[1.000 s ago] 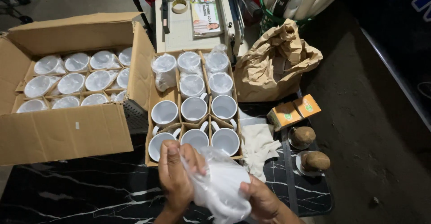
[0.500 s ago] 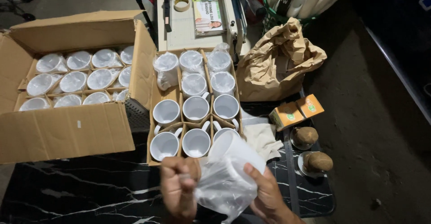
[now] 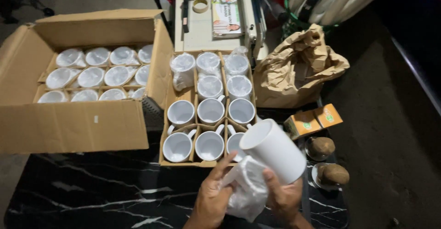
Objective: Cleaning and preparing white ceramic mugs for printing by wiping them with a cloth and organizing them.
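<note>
Fingers [image 3: 271, 183] around mug [image 3: 274, 150], tray [image 3: 183, 163] ahead

Head view, looking down on a black marble-patterned table [image 3: 92, 192].

Right hand [image 3: 285, 197]: holds a white mug [image 3: 272, 150], tilted, mouth toward upper left. Left hand [image 3: 212, 197]: grips a clear plastic bag [image 3: 248, 190] bunched around the mug's base.

Small divided carton [image 3: 183, 163], just beyond the hands: white mugs in compartments, front rows bare, back rows bag-wrapped.

Large cardboard box [image 3: 73, 125], left: flaps open, more wrapped mugs in dividers.

Crumpled brown paper bag [image 3: 298, 70], right of the small carton.

Two orange boxes [image 3: 313, 121], near the paper bag; below them two brown rounded lumps [image 3: 328, 160] on small dishes (kind cannot be told).

Tape roll [image 3: 200, 5], top centre, on a pale machine [image 3: 202, 29].
</note>
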